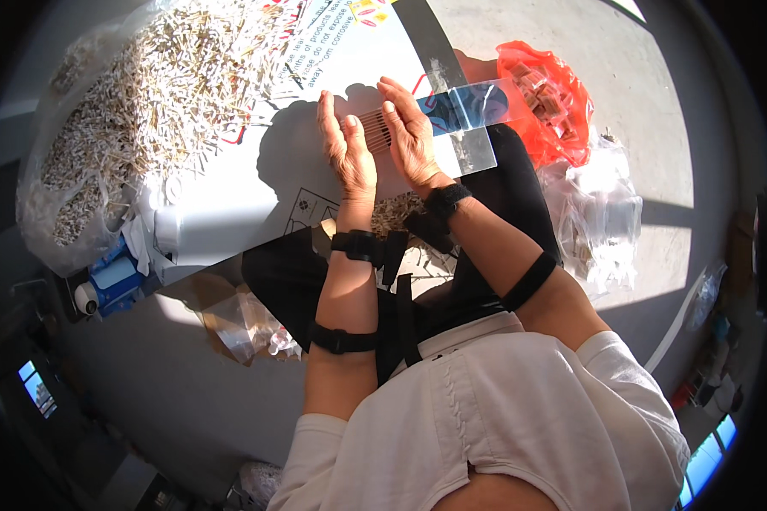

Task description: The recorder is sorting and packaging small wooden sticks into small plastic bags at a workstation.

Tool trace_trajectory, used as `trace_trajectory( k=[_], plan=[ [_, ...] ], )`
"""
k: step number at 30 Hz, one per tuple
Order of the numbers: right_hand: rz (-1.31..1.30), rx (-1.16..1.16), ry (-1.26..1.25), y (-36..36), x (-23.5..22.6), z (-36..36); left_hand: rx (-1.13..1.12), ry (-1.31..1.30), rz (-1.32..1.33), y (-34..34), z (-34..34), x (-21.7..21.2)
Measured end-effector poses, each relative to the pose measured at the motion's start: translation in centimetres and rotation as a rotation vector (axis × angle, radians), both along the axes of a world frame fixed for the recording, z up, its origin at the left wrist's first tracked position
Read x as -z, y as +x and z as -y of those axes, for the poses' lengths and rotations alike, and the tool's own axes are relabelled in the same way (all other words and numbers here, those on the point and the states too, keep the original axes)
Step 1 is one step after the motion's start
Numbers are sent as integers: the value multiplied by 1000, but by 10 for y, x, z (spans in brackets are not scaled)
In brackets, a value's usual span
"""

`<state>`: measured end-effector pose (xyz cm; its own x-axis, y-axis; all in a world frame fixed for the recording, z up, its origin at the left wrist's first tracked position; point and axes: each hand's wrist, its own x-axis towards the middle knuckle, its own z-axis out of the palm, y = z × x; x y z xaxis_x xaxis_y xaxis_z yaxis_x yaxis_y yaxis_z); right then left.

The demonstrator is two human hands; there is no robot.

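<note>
My left hand (348, 159) and my right hand (413, 143) face each other over the white printed board (222, 213). A row of thin wooden sticks (373, 130) with dark ends lies between them, held from both sides. My fingers are stretched upward, and the palms' contact with the sticks is partly hidden. Just right of my right hand, a clear plastic sleeve (477, 104) with a blue part lies across the board's dark edge. A large heap of short pale sticks (179, 85) fills the clear bag at the board's left.
A red plastic bag (547, 102) of small packs stands at the right, with clear bags (601, 217) below it. A blue-and-white container (111, 285) is beside the board's lower left corner. A cardboard box (230, 319) with plastic stands by my left leg.
</note>
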<state>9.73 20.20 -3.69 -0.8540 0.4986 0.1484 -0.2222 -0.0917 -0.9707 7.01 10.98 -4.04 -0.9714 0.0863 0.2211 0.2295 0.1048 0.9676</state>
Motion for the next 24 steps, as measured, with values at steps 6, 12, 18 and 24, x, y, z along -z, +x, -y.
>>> trace_trajectory(
  k=[6, 12, 18, 24],
  plan=[
    [16, -26, -112, 3, 1, -4, 11, 318, 129, -1, 9, -3],
    [132, -35, 12, 30, 1, -35, 187, -464, -179, 15, 41, -23],
    [99, -70, 638, 47, -8, -41, 269, -1106, -284, 33, 36, -30],
    [108, -82, 813, 44, -9, -39, 267, -1209, -238, 37, 32, -25]
  ],
)
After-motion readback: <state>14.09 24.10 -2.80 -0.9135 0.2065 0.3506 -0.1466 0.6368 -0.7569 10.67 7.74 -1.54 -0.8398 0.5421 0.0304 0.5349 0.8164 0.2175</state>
